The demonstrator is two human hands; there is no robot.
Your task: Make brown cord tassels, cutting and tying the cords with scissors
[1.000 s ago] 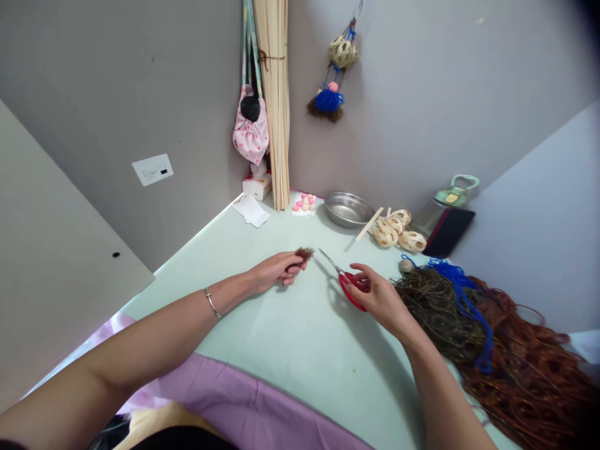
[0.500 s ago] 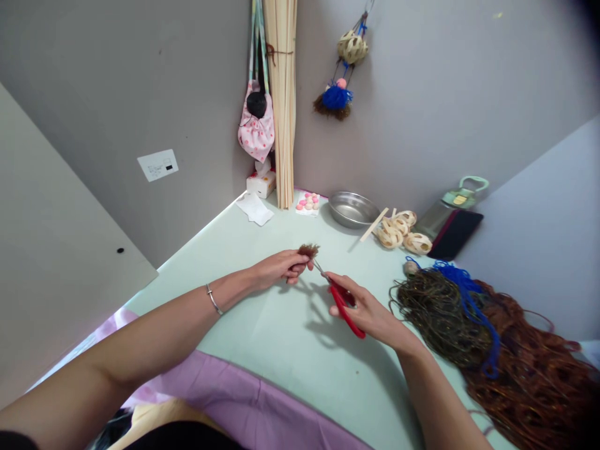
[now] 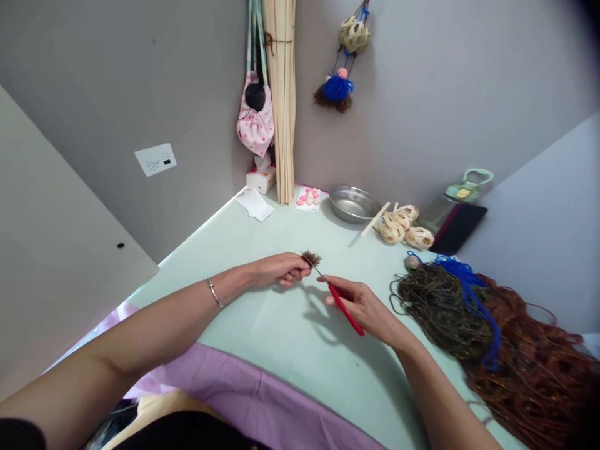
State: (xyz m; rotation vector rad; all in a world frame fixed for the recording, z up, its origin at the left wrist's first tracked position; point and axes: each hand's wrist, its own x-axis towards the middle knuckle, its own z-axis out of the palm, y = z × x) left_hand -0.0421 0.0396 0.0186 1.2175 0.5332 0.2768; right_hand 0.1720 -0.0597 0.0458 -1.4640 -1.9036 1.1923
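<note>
Between the closed fingers of my left hand is a small brown yarn tassel, its frayed ends sticking out past the thumb. My right hand grips red-handled scissors. Their thin metal blades reach up and left, lying against the tassel's fluffy ends. Both hands are above the pale green tabletop, casting shadows on it. The lower part of the tassel is hidden inside my left fist.
To the right lie heaps of dark green yarn, blue yarn and brown yarn. Behind stand a metal bowl, woven balls, a bottle and a phone. Pink beads lie near upright wooden strips.
The scissors have moved from beside the tassel to across its ends, and their blades have come closer together. The tassel has tilted rightward in my left hand. The view has shifted slightly.
</note>
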